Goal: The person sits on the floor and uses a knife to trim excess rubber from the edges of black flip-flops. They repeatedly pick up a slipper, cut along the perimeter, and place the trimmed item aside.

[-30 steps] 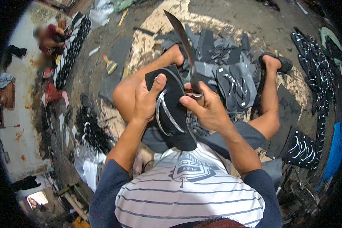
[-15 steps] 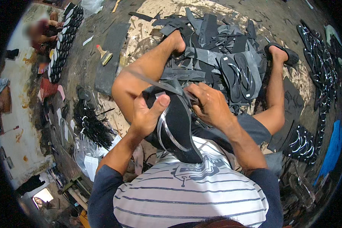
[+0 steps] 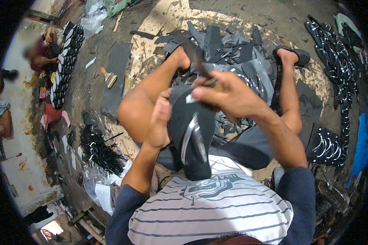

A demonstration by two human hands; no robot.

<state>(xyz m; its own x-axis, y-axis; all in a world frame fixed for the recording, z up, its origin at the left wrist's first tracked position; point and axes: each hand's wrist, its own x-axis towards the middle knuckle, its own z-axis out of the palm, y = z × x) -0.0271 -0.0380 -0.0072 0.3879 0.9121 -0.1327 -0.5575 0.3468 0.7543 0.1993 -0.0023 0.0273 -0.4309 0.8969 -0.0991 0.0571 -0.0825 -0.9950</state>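
Note:
A black flip-flop (image 3: pixel 181 109) with a shiny silver strap stands heel-down against my shirt, toe pointing away from me. My left hand (image 3: pixel 158 124) grips its left edge near the toe. In my closed right hand (image 3: pixel 241 96) is a knife (image 3: pixel 197 57), its dark blurred blade pointing away past the toe. The right thumb lies by a small white label on the sole, and I cannot tell whether it touches. Beyond the right hand, a finished-looking pair of flip-flops (image 3: pixel 249 73) lies on grey sheet scraps, partly covered by that hand.
Black offcuts (image 3: pixel 212 41) are heaped between my feet. A brush (image 3: pixel 109 77) lies on a dark sheet at left. Rows of flip-flops (image 3: pixel 65 69) stand near another person (image 3: pixel 39 57) at far left. Silver-strapped flip-flops (image 3: pixel 333 61) line the right side, near a blue sheet (image 3: pixel 361 143).
My right hand has lifted and swung the knife away from the sole's edge. The flip-flop has turned more upright, and my left thumb has shifted off its top face toward the edge.

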